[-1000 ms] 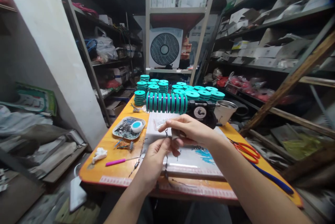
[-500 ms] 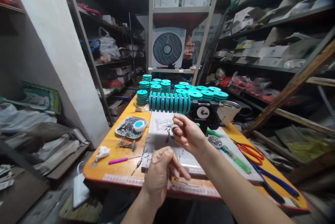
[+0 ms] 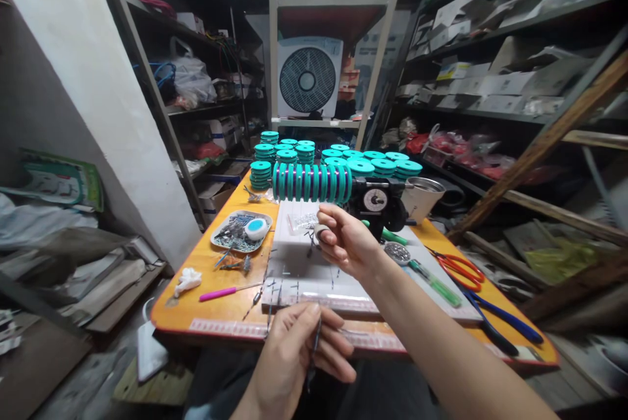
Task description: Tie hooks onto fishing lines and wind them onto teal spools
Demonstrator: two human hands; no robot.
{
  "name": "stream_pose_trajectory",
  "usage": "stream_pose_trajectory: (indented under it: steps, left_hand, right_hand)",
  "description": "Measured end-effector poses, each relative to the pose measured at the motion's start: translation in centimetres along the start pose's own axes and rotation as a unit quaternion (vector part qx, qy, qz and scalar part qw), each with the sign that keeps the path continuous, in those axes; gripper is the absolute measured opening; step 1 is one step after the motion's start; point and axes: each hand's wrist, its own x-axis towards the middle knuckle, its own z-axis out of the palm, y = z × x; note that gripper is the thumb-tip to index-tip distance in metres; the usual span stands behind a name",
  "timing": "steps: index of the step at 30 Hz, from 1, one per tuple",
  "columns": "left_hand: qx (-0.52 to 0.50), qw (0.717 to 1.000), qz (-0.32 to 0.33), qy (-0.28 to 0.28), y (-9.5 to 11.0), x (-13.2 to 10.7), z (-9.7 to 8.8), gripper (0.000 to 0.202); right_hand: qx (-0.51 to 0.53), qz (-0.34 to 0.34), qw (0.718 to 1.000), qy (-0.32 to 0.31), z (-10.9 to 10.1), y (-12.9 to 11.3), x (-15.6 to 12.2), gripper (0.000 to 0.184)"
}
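Observation:
My right hand (image 3: pixel 346 241) is raised over the white board (image 3: pixel 314 276), its fingers curled round a small grey ring-shaped piece. My left hand (image 3: pixel 294 358) is low at the table's near edge, pinching a thin dark line piece (image 3: pixel 314 348) that hangs between its fingers. Behind my right hand a row of teal spools (image 3: pixel 311 182) sits sideways on a black winder with a dial (image 3: pixel 377 201).
Stacks of teal spools (image 3: pixel 343 159) fill the back of the orange table (image 3: pixel 216 312). A tray of small metal parts (image 3: pixel 238 233), a pink tool (image 3: pixel 223 291), a green-handled tool (image 3: pixel 426 279), red scissors (image 3: pixel 461 269), blue-handled pliers (image 3: pixel 505 322) and a metal cup (image 3: pixel 424 196) lie around. Cluttered shelves stand on both sides.
My left hand has drawn back from the board's middle to the table's near edge with the thin piece. My right hand has lifted slightly toward the spool row.

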Motion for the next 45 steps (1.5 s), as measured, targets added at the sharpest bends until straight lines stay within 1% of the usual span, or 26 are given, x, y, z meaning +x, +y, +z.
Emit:
stream_pose_trajectory:
  steps: [4,6,9,12,15,18,20,22,23,24,25,27,29,31,35,38,40,42,45]
  left_hand:
    - [-0.01,1.0,-0.002,0.004,0.0,0.0,-0.2,0.033]
    - [-0.013,1.0,0.0,0.008,0.1,0.0,-0.2,0.035]
    - [-0.021,1.0,0.002,0.015,-0.1,0.0,-0.4,0.039]
    - [-0.027,0.999,-0.002,0.027,-0.6,0.0,-0.8,0.038]
    - [-0.031,0.999,-0.012,0.032,-1.3,-0.2,-1.2,0.038]
    - [-0.031,0.998,-0.021,0.052,-1.6,-0.7,-1.2,0.035]
    - [-0.025,0.996,-0.026,0.077,-1.5,-1.1,-0.8,0.026]
    - [-0.015,0.995,-0.026,0.093,-1.2,-1.4,-0.4,0.019]
    - [-0.008,0.995,-0.023,0.095,-1.0,-1.6,-0.3,0.018]
    - [-0.002,0.996,-0.021,0.092,-0.8,-1.7,-0.2,0.018]
    - [0.004,0.996,-0.019,0.086,-0.7,-1.7,-0.1,0.017]
    - [0.009,0.997,-0.015,0.071,-0.6,-1.8,-0.2,0.015]
    - [-0.006,0.998,-0.01,0.055,-0.7,-1.7,-0.5,0.015]
    - [-0.04,0.998,0.002,0.039,-1.1,-1.5,-0.8,0.016]
    - [-0.154,0.988,0.03,-0.008,-1.8,-1.0,-1.4,0.015]
    - [-0.212,0.977,0.02,-0.015,-1.9,-0.8,-1.4,0.016]
    - [-0.22,0.975,0.005,-0.013,-1.7,-0.9,-1.2,0.02]
    - [-0.203,0.979,-0.006,-0.004,-1.5,-1.0,-1.1,0.024]
    - [-0.131,0.991,0.009,0.028,-1.6,-1.2,-1.0,0.026]
  right_hand:
    - [-0.023,0.01,1.0,-0.013,-0.3,-0.1,0.1,0.035]
    - [-0.041,0.009,0.999,-0.018,-0.7,-0.2,0.0,0.033]
    - [-0.125,-0.018,0.992,-0.017,-1.5,-0.2,-0.6,0.028]
    - [-0.213,-0.045,0.976,-0.003,-2.4,-0.1,-1.5,0.041]
    - [-0.253,-0.058,0.966,0.009,-3.0,0.3,-2.6,0.044]
    - [-0.33,-0.038,0.943,-0.002,-3.2,1.2,-3.8,0.042]
    - [-0.394,-0.011,0.919,-0.007,-3.3,2.2,-4.6,0.038]
    - [-0.454,-0.009,0.891,-0.014,-3.3,3.6,-5.4,0.033]
    - [-0.47,-0.016,0.883,-0.018,-3.2,4.3,-5.7,0.031]
    - [-0.469,-0.022,0.883,-0.021,-3.2,5.0,-5.9,0.03]
    - [-0.452,-0.024,0.892,-0.023,-3.2,5.8,-6.1,0.029]
    - [-0.389,-0.015,0.921,-0.014,-3.1,7.0,-6.2,0.032]
    - [-0.333,-0.012,0.943,-0.003,-3.0,7.9,-6.2,0.034]
    - [-0.305,-0.017,0.952,0.007,-2.9,8.4,-6.3,0.033]
    - [-0.271,-0.044,0.962,0.001,-1.9,9.1,-6.7,0.03]
    - [-0.232,-0.063,0.971,-0.012,-1.1,9.7,-7.0,0.026]
    - [-0.21,-0.057,0.976,-0.014,-0.8,10.0,-7.1,0.026]
    - [-0.212,-0.049,0.976,-0.018,-1.0,9.9,-7.1,0.026]
    - [-0.275,-0.037,0.96,-0.025,-1.8,8.6,-6.7,0.029]
